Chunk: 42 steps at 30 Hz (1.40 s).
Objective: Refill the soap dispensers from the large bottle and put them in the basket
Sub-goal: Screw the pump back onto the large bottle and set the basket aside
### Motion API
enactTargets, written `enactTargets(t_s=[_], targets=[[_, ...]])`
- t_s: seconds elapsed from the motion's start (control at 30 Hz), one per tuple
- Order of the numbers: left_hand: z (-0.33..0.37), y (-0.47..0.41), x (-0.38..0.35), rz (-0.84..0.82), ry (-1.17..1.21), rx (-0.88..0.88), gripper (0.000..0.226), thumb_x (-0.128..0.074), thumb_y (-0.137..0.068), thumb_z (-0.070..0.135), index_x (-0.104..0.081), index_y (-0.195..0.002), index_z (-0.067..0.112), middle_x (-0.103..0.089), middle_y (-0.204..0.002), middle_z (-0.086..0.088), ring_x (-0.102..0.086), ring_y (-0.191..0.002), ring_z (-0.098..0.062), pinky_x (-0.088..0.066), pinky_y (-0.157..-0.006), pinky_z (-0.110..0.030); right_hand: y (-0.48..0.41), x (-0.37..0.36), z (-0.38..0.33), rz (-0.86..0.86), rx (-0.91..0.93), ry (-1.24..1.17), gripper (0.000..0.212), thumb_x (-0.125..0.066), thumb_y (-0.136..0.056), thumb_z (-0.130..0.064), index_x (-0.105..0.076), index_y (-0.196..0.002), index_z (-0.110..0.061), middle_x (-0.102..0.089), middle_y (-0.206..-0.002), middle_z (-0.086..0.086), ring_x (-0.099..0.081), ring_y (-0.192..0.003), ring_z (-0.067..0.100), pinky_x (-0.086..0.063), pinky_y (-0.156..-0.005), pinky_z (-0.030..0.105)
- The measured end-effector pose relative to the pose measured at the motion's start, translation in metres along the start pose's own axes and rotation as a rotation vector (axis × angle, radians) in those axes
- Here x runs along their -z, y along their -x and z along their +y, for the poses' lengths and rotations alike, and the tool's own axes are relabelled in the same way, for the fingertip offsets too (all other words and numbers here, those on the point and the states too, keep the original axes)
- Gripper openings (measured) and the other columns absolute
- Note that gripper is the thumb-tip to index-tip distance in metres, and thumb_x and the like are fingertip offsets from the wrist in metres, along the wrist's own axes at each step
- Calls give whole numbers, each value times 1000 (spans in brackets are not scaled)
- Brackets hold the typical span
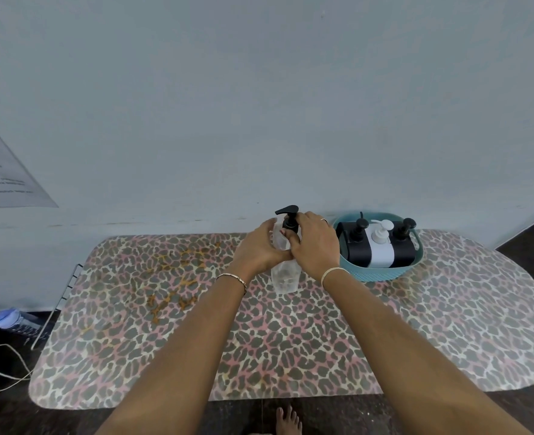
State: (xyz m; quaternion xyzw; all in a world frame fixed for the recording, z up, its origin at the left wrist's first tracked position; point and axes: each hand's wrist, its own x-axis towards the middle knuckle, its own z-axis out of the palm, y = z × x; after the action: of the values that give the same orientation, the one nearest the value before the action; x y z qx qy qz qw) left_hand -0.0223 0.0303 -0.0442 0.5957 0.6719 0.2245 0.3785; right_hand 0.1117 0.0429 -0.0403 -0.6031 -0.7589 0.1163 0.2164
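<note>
Both hands busy at the tabletop's [171,309] far edge: left hand [259,249] steadies the clear dispenser [284,274], right hand [314,243] grips its black pump [289,219], basket [381,271] alongside.

A clear dispenser [284,273] with a black pump stands upright on the table beside a teal basket [381,271] holding three more dispensers [380,246].

Both hands are gripping a clear dispenser bottle [285,276] standing on the leopard-print table [165,324]: the left hand [257,249] is wrapping its body, the right hand [315,243] is closing around its black pump [289,219]. Just beside, a teal basket [381,273] is holding three dispensers [380,246].
</note>
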Motion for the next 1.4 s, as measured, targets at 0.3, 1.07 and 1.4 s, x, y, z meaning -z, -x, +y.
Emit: enactTargets(t_s=[0.3,1.07,1.4], targets=[[0,-4,-3,5,5,43,96,-70,-62,56,-34,-145,25,-54,-138,3,-54,-123,-17,-48,-98,-39,-7,0,-3,-27,-50,-59,27,-50,-96,-35,-59,-116,-19,-59,-104,2,-55,-99,21,-45,-83,35],[7,-2,-25,155,16,46,50,-67,-76,48,-48,-114,23,-62,-99,9,-60,-84,-10,-48,-64,-28,-6,4,-6,-31,-93,-64,24,-47,-98,-27,-56,-119,-18,-65,-106,5,-58,-101,26,-44,-86,38],[20,-3,-39,251,-89,179,52,-42,-76,60,-49,-110,21,-63,-96,5,-62,-82,-17,-46,-62,-32,-2,12,-8,-24,-111,-43,24,-44,-99,-30,-55,-117,-18,-66,-101,4,-60,-97,26,-41,-85,36]])
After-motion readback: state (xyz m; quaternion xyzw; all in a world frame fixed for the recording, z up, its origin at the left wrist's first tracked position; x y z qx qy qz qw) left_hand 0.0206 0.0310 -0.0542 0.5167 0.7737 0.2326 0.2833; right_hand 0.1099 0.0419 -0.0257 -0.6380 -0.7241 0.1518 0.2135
